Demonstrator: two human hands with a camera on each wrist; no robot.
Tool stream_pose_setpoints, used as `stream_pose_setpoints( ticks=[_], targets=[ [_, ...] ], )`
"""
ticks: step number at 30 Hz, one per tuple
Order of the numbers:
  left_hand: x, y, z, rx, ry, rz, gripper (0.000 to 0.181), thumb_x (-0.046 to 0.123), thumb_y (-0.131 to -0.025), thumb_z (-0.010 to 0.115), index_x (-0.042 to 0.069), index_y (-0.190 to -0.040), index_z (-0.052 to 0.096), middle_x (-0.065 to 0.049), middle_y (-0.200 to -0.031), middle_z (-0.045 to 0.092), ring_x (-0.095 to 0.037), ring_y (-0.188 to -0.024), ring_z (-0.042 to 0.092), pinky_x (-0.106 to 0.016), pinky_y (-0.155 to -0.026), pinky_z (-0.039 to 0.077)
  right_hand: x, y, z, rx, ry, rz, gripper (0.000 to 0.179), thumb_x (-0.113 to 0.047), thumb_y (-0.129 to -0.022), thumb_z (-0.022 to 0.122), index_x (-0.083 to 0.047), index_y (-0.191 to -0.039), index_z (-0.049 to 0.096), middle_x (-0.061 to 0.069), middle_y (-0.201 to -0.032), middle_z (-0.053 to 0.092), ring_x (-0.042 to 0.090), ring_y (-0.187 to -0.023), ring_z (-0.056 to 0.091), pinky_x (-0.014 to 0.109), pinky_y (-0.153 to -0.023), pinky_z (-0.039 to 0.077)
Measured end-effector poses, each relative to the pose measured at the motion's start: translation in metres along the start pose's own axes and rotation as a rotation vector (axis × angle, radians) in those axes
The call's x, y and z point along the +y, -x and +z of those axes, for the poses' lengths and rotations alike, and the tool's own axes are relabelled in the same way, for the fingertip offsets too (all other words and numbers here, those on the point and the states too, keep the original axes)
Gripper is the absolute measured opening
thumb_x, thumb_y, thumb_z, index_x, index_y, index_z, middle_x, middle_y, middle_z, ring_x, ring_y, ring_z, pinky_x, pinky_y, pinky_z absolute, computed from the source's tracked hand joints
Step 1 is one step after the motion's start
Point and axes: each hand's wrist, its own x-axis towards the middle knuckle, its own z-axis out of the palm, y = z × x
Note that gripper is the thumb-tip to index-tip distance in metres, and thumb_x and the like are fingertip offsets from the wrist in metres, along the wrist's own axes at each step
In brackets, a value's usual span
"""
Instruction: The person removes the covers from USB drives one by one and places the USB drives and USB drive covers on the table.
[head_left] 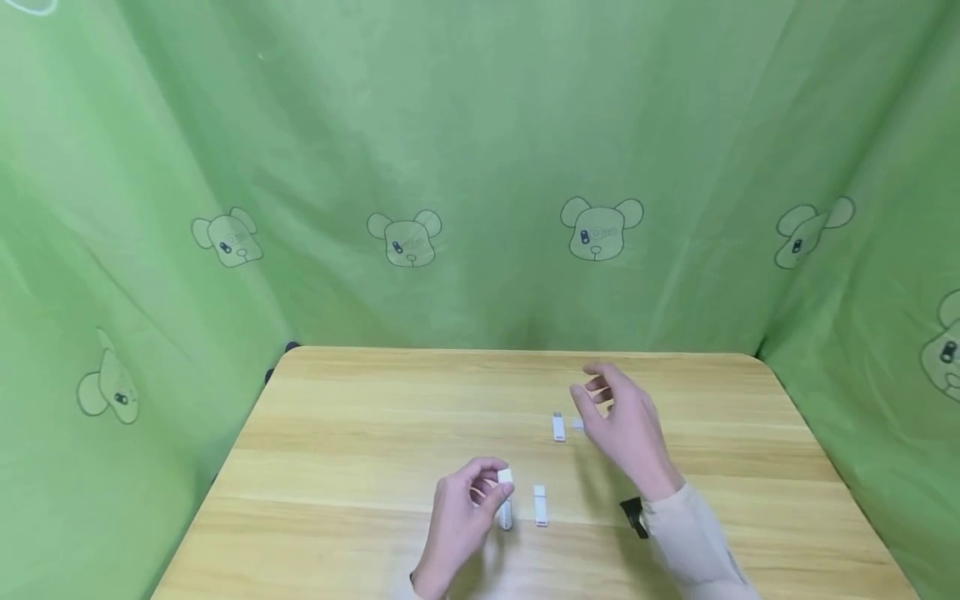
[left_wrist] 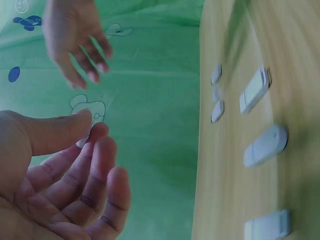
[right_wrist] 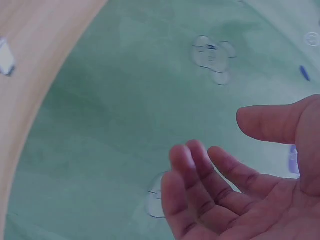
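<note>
White piece: pinched between thumb and finger of the left hand, raised above the table, near a white stick. Whether it is a cap or a whole stick cannot be told. The right hand holds nothing; its thumb and fingers stand apart, near a stick with an exposed connector. Step in hand, apparently: positioning the piece. The next move likely calls for a steady pinch and controlled lowering.

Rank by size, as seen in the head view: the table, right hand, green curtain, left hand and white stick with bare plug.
Green curtain
Table
Right hand and left hand: too alike to rank
White stick
</note>
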Motion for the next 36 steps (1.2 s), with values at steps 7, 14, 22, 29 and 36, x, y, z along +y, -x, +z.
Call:
stream_pose_setpoints(
  ticks=[7,14,22,29,36],
  targets=[
    [-0.007,-0.026,0.002,-0.023,-0.140,0.103,0.020,0.010,-0.089,0.074,0.006,-0.109,0.071,-0.008,-0.095,0.075,-0.012,-0.080,0.067,-0.017,-0.070,0.054,-0.017,0.020,-0.013,0.111,-0.009,-0.093,0.036,-0.015,-0.096,0.068,-0.001,-0.128,0.062,0.019,-0.121,0.070,0.035,-0.107,0.064,0.053,-0.090,0.052],
    [-0.017,-0.054,0.013,-0.033,-0.269,0.077,0.020,0.016,-0.090,0.075,0.012,-0.110,0.073,-0.005,-0.111,0.074,-0.022,-0.102,0.058,-0.032,-0.090,0.043,-0.025,0.037,-0.019,0.177,-0.010,-0.156,0.036,-0.011,-0.093,0.071,0.002,-0.125,0.063,0.022,-0.122,0.069,0.037,-0.111,0.063,0.057,-0.094,0.049],
    [-0.024,-0.084,0.026,-0.035,-0.385,0.085,0.019,0.019,-0.085,0.080,0.016,-0.103,0.076,-0.008,-0.121,0.070,-0.026,-0.114,0.052,-0.041,-0.094,0.038,-0.032,0.059,-0.023,0.137,0.029,-0.163,0.035,-0.016,-0.093,0.073,-0.002,-0.124,0.066,0.018,-0.121,0.071,0.038,-0.115,0.066,0.058,-0.095,0.051],
    [-0.031,-0.103,0.043,-0.079,-0.457,0.026,0.017,0.021,-0.084,0.082,0.018,-0.101,0.078,-0.010,-0.126,0.067,-0.032,-0.125,0.049,-0.047,-0.096,0.038,-0.032,0.077,-0.028,0.066,0.051,-0.143,0.033,-0.017,-0.092,0.074,-0.008,-0.124,0.067,0.012,-0.123,0.072,0.036,-0.117,0.065,0.060,-0.094,0.050],
    [-0.037,-0.115,0.052,-0.108,-0.492,0.014,0.020,0.022,-0.080,0.085,0.018,-0.098,0.079,-0.014,-0.134,0.064,-0.037,-0.131,0.046,-0.056,-0.102,0.037,-0.032,0.087,-0.030,0.026,0.073,-0.130,0.034,-0.019,-0.092,0.075,-0.011,-0.124,0.066,0.010,-0.126,0.070,0.033,-0.119,0.064,0.057,-0.096,0.049]
  ],
)
